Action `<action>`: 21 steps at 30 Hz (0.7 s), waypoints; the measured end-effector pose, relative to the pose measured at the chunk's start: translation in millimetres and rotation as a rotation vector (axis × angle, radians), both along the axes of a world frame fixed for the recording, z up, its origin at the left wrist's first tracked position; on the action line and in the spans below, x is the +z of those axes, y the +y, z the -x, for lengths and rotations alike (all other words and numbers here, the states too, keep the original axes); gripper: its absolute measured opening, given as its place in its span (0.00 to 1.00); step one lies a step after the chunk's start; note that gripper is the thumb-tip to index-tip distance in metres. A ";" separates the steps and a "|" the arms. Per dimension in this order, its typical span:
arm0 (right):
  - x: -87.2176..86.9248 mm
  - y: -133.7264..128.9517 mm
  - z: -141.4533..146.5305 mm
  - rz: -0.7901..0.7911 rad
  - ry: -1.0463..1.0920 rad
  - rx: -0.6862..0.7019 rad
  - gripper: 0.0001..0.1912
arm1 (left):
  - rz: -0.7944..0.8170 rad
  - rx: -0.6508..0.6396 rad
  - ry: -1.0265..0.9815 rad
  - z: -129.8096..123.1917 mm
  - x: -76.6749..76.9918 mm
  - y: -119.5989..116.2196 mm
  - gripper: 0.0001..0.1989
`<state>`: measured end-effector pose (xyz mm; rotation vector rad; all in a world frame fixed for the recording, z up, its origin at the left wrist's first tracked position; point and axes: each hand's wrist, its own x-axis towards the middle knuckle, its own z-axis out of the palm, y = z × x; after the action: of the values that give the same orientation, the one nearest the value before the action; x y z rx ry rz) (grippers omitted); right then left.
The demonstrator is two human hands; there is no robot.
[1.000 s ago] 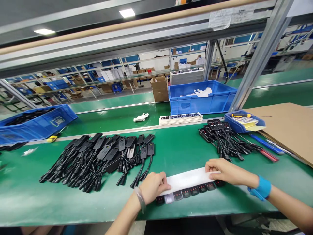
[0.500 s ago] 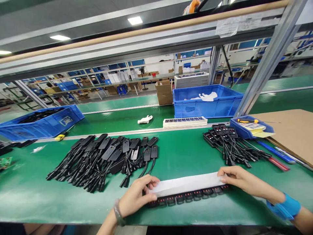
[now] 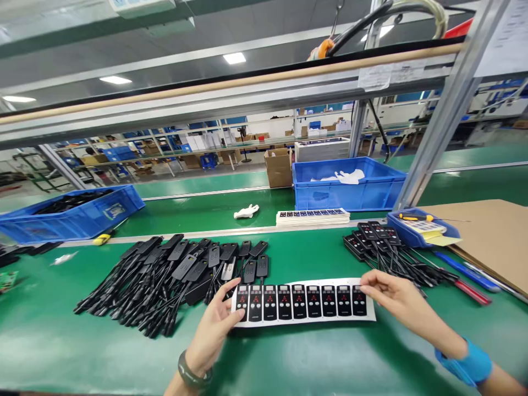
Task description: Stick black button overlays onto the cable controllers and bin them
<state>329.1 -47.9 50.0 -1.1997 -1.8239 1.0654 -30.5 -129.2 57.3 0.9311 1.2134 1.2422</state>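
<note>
A white strip of black label stickers (image 3: 307,303) is held up above the green bench, its printed face toward me. My left hand (image 3: 216,324) pinches its left end between thumb and fingers. At the other end, my right hand (image 3: 396,300) grips the upper right corner. Each sticker carries red marks and small pale windows. Behind the strip to the left lies a heap of black cabled modules (image 3: 173,269). A smaller pile of black modules with labelled faces (image 3: 373,236) rests beyond my right hand.
A stack of label sheets (image 3: 312,217) lies at the back, before a blue bin (image 3: 348,187). Another blue bin (image 3: 74,214) stands far left. At right are a small blue tray (image 3: 421,228), a blue cutter (image 3: 466,271) and cardboard (image 3: 490,236). A white glove (image 3: 246,212) lies mid-bench.
The strip has been tilted up, so its sticker faces now show where its blank white back showed before. Both hands kept hold of its ends. The view has shifted slightly.
</note>
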 end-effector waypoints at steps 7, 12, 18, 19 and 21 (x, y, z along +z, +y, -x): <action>9.6 16.8 -0.1 -0.154 0.536 -0.526 0.12 | -0.199 0.118 0.232 3.0 2.1 65.2 0.39; 16.6 31.2 21.5 -0.126 0.770 -0.530 0.12 | -0.222 0.211 0.686 10.0 1.9 144.9 0.36; -2.9 41.7 48.1 -0.048 0.671 -0.382 0.14 | -0.141 0.133 1.255 10.7 -1.9 162.1 0.41; -4.6 44.0 52.5 -0.044 0.657 -0.362 0.14 | -0.128 0.106 1.325 8.5 -3.7 159.2 0.39; -5.0 48.8 62.4 -0.047 0.639 -0.323 0.13 | -0.115 0.074 1.444 4.8 -5.9 153.4 0.35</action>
<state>266.7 0.9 44.9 -0.9375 -1.1168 1.0525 -35.3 24.2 51.4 2.0066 2.2564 0.5499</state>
